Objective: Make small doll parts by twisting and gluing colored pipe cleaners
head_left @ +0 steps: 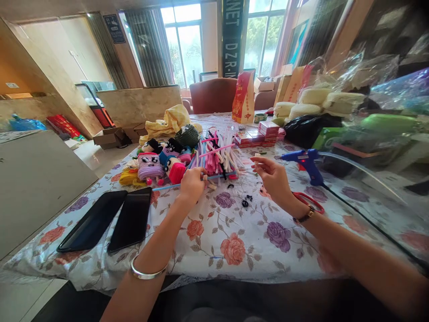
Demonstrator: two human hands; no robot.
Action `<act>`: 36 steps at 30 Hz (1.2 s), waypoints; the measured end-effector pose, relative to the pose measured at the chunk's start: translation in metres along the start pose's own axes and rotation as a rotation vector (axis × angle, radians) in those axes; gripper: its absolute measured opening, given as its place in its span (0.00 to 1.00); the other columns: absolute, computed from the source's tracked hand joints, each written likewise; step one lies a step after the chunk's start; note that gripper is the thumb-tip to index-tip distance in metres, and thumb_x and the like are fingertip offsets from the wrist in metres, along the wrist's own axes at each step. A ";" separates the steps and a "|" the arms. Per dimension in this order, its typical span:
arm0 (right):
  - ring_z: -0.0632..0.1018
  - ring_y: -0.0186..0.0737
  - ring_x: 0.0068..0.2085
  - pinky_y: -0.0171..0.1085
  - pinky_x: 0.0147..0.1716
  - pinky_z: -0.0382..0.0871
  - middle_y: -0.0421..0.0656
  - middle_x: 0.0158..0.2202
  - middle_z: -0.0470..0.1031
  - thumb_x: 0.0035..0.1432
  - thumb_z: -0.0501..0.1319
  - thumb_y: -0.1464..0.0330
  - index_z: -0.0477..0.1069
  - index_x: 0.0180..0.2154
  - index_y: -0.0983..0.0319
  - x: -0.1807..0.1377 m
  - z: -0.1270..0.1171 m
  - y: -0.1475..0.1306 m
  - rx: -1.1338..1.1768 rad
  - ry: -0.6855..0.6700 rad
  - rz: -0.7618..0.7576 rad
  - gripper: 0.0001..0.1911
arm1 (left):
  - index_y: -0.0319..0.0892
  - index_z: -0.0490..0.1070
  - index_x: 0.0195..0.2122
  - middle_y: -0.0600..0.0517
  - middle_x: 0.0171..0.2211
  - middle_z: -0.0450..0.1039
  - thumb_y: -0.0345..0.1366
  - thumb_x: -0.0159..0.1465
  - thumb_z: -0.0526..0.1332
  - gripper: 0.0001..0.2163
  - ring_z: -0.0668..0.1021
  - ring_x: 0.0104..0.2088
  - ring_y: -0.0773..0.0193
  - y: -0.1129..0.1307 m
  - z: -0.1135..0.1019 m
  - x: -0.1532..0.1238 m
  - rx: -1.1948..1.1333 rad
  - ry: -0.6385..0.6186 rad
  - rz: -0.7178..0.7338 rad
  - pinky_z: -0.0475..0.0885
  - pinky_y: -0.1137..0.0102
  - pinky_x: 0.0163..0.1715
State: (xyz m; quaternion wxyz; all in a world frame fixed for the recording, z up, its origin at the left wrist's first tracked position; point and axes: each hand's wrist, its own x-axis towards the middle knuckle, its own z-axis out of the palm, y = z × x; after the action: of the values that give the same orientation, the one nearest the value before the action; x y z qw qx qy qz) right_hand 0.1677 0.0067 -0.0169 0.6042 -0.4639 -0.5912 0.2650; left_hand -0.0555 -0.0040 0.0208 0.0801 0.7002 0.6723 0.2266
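My left hand (192, 184) is closed, its fingertips around a small beige piece (205, 178), just in front of a bundle of pink, white and black pipe cleaners (217, 154). A blue stick (164, 187) lies by it on the cloth. My right hand (272, 177) pinches a small pale piece (257, 156) between thumb and fingers; its exact kind is too small to tell. Right of that hand lies a blue glue gun (310, 165) with a red light on. Red-handled scissors (317, 203) are partly hidden behind my right wrist.
Two black phones (130, 219) lie at the left on the flowered tablecloth (234, 268). Behind them sit several yarn dolls (150, 166). Black scraps (246, 203) lie between my hands. Small red boxes (258, 137), a red paper bag (243, 97) and cream yarn rolls (310, 105) stand farther back.
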 end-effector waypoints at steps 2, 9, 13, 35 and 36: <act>0.78 0.39 0.35 0.41 0.36 0.72 0.45 0.34 0.78 0.52 0.58 0.68 0.75 0.40 0.62 0.000 0.000 0.002 -0.012 -0.005 -0.005 0.13 | 0.41 0.76 0.40 0.47 0.35 0.78 0.30 0.52 0.60 0.14 0.76 0.38 0.58 -0.001 0.000 0.001 0.023 0.006 -0.001 0.68 0.72 0.36; 0.79 0.41 0.37 0.43 0.40 0.73 0.47 0.39 0.78 0.52 0.60 0.66 0.76 0.40 0.63 -0.002 0.002 0.000 -0.048 -0.059 0.029 0.14 | 0.41 0.78 0.32 0.49 0.31 0.77 0.31 0.52 0.60 0.09 0.75 0.33 0.61 -0.010 -0.002 0.006 0.005 0.026 0.022 0.66 0.72 0.33; 0.79 0.41 0.37 0.41 0.38 0.74 0.48 0.41 0.77 0.53 0.60 0.64 0.75 0.44 0.64 -0.004 0.003 -0.002 -0.119 -0.120 0.024 0.17 | 0.41 0.77 0.26 0.51 0.27 0.76 0.33 0.50 0.61 0.06 0.74 0.29 0.64 -0.012 -0.010 0.007 -0.108 0.022 0.061 0.65 0.73 0.30; 0.77 0.40 0.30 0.35 0.30 0.68 0.44 0.28 0.78 0.51 0.62 0.55 0.76 0.35 0.64 -0.007 0.007 -0.005 -0.069 -0.263 0.051 0.18 | 0.37 0.77 0.23 0.54 0.19 0.68 0.34 0.46 0.61 0.07 0.65 0.23 0.69 -0.004 -0.025 0.002 -0.268 -0.196 0.080 0.58 0.73 0.25; 0.76 0.39 0.29 0.35 0.29 0.67 0.43 0.26 0.77 0.53 0.61 0.56 0.76 0.33 0.64 -0.007 0.007 -0.005 -0.090 -0.268 0.046 0.18 | 0.37 0.77 0.23 0.54 0.19 0.68 0.34 0.46 0.61 0.07 0.65 0.23 0.69 -0.004 -0.025 0.002 -0.274 -0.207 0.078 0.58 0.72 0.25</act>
State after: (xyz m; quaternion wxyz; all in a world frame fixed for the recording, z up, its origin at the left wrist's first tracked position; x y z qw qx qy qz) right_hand 0.1591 0.0001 -0.0166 0.4922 -0.4644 -0.6672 0.3113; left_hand -0.0700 -0.0062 0.0411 0.2346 0.7277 0.5958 0.2458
